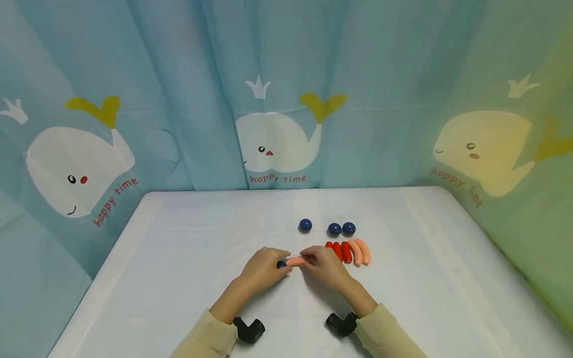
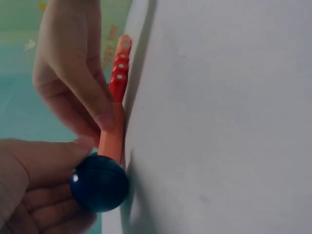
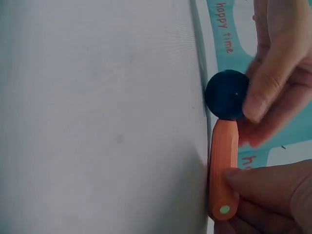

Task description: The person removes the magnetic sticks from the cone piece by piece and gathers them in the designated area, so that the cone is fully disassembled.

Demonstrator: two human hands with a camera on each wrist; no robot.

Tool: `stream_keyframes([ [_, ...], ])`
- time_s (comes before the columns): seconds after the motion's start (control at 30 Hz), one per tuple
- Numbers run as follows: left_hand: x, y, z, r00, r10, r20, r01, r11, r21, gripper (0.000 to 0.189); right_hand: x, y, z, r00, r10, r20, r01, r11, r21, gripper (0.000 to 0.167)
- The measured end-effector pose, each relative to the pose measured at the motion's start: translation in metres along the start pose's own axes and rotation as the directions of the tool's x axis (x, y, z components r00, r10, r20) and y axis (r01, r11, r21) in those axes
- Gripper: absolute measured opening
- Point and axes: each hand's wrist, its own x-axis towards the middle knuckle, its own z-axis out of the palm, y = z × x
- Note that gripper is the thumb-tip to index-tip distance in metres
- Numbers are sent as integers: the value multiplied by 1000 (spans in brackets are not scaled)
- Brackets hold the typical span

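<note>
My left hand pinches a dark blue ball between thumb and fingers, low over the white table. An orange, slightly curved stick lies end-on against the ball. My right hand holds that stick near its other end, thumb on one side and fingers behind. In the right wrist view a pale round dot shows on the stick's near end. Fingers partly cover both ball and stick in the head view.
Right of the hands lie several red sticks and two orange curved sticks side by side. Behind them are a single blue ball and two more blue balls. A whale-print curtain hangs along the table's back edge.
</note>
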Motion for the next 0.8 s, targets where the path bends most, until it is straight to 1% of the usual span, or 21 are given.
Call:
stream_keyframes([
  [0.1,-7,1,-1,999,-38,10,38,999,27,30,3,-2,2,1000,-3,-6,3,999,-34,16],
  [0.2,-10,1,1,999,-31,-9,31,999,27,24,5,-4,3,1000,-12,-1,12,998,-59,14],
  [0.33,-12,1,3,999,-21,-36,20,1000,-24,23,5,-4,0,1000,-18,-10,17,997,-72,12],
  [0.43,-12,2,4,998,-44,-41,42,998,-49,27,3,-1,-8,996,-9,-86,-1,994,-108,13],
  [0.5,-12,2,4,997,-69,-40,67,996,-55,30,2,2,-16,989,2,-148,-22,991,-132,15],
  [0.53,-12,2,3,996,-85,-41,82,995,-57,32,1,4,-20,985,14,-173,-38,989,-141,15],
  [0.6,-10,1,3,993,-108,-37,105,992,-69,33,0,6,-26,980,39,-195,-65,989,-131,17],
  [0.7,-7,-1,3,993,-115,-29,112,990,-87,34,-2,10,-34,978,86,-188,-105,990,-94,17],
  [0.8,-2,-3,4,993,-118,-28,115,987,-108,34,-7,14,-41,964,166,-207,-181,982,-58,18],
])
